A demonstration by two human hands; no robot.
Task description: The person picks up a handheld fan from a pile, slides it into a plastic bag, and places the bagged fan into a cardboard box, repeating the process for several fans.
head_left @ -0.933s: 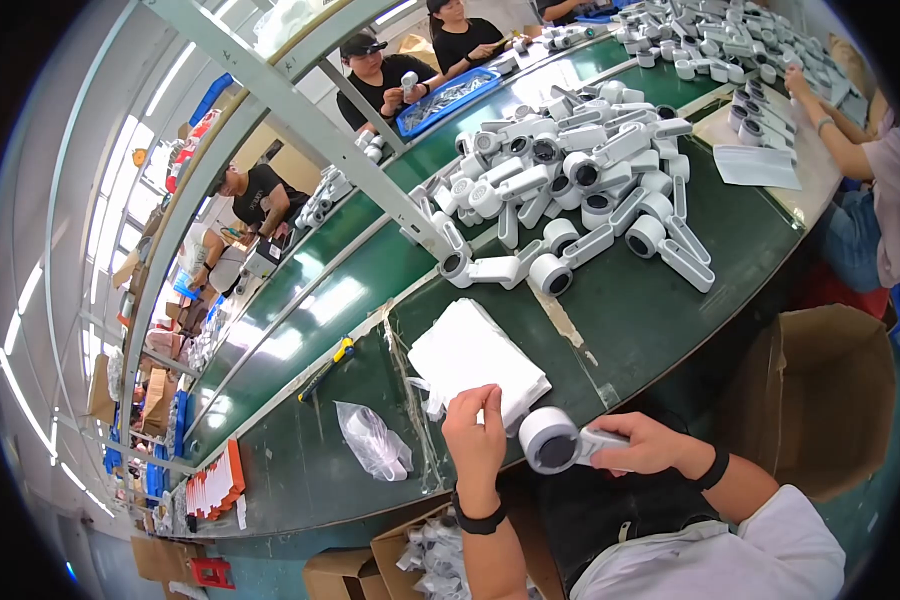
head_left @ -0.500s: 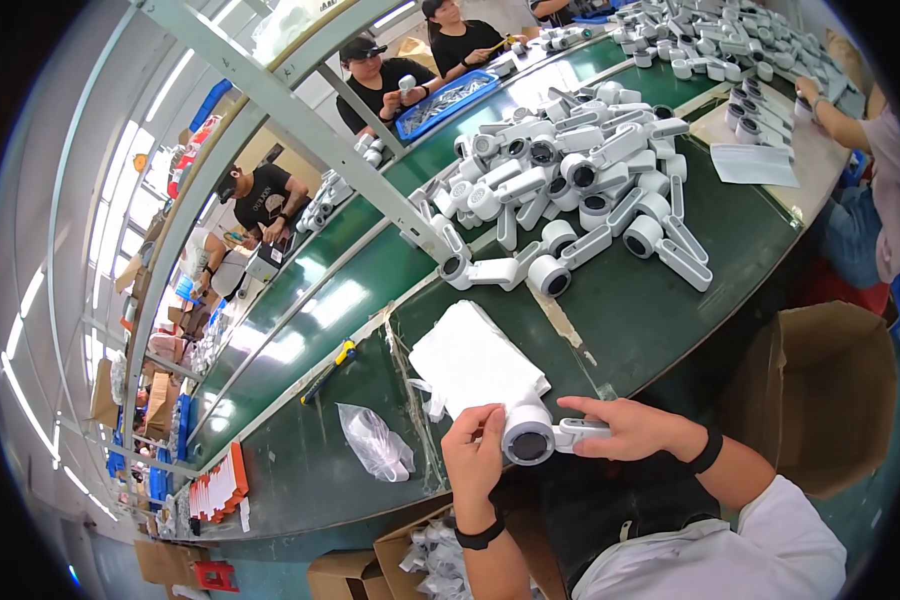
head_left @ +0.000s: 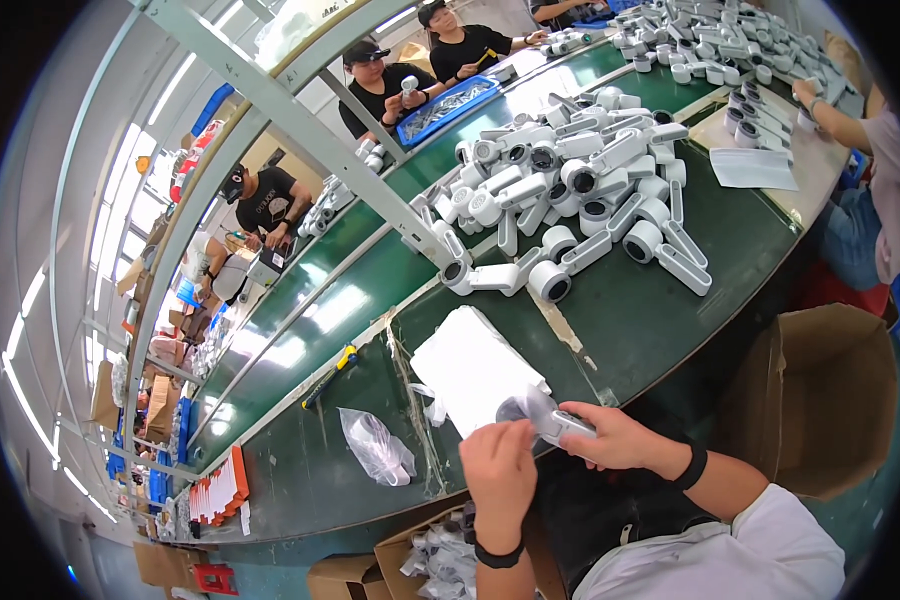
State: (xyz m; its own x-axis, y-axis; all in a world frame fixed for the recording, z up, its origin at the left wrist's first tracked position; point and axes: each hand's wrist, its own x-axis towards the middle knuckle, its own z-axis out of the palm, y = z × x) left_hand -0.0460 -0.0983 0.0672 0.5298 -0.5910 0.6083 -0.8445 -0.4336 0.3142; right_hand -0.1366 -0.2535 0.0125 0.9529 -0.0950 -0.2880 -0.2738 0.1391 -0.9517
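Observation:
My right hand (head_left: pixel 620 437) grips a white-grey handheld device (head_left: pixel 567 424) with a round head and a flat handle, its fingers around the handle. The head is smeared and looks partly see-through; I cannot tell whether clear film covers it. Against the head, my left hand (head_left: pixel 500 468) has its fingers closed, and what they pinch is hidden. Just beyond my hands lies a stack of white sheets or flat bags (head_left: pixel 475 365) on the green table (head_left: pixel 660 325).
A big heap of similar devices (head_left: pixel 570 180) covers the table's far part. To the left lie a crumpled clear plastic bag (head_left: pixel 377 447) and a yellow-and-black tool (head_left: pixel 330 376). Cardboard boxes stand at the right (head_left: pixel 820 400) and below the edge (head_left: pixel 395 560). A metal post (head_left: pixel 350 170) rises at left.
The device has turned in my hands, its round dark face no longer facing me. My left hand has shifted right and lower, its fingers drawn together; my right hand has closed around the handle.

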